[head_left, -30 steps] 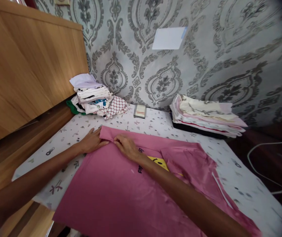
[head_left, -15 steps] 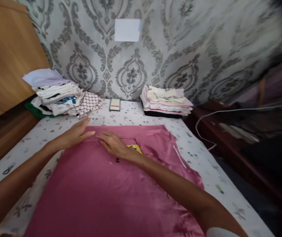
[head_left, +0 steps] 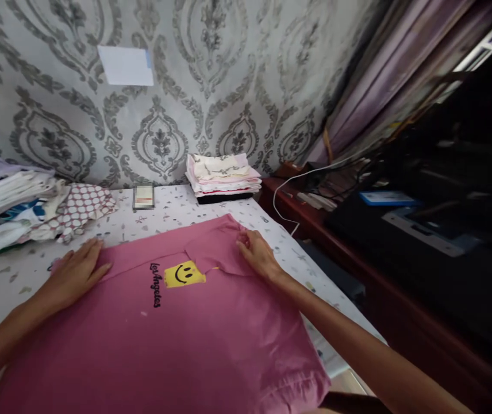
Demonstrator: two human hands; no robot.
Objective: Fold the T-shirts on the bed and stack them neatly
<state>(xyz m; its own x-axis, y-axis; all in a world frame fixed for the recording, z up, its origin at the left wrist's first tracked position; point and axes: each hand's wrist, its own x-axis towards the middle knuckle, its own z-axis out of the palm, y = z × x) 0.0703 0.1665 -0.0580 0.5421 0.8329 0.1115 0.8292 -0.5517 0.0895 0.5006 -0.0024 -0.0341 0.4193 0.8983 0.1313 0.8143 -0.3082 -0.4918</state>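
A pink garment [head_left: 177,345] lies spread over the white patterned surface, its far edge folded over in a strip. It bears a yellow smiley print and black lettering. On the fold's left end my left hand [head_left: 76,273] rests flat with its fingers stretched out. My right hand [head_left: 257,253] is at the garment's far right corner, its fingers bent together and pinching the cloth there.
Folded clothes [head_left: 8,201] are piled at the far left, and a smaller folded stack [head_left: 224,178] stands against the patterned wall. Between them lies a small framed card [head_left: 143,196]. A dark red wooden ledge [head_left: 336,253] with a white cable runs along the right.
The view has turned to the right. My right hand has moved from the middle of the fold to the far right corner, uncovering the smiley print. My left hand now lies flat on the left end.
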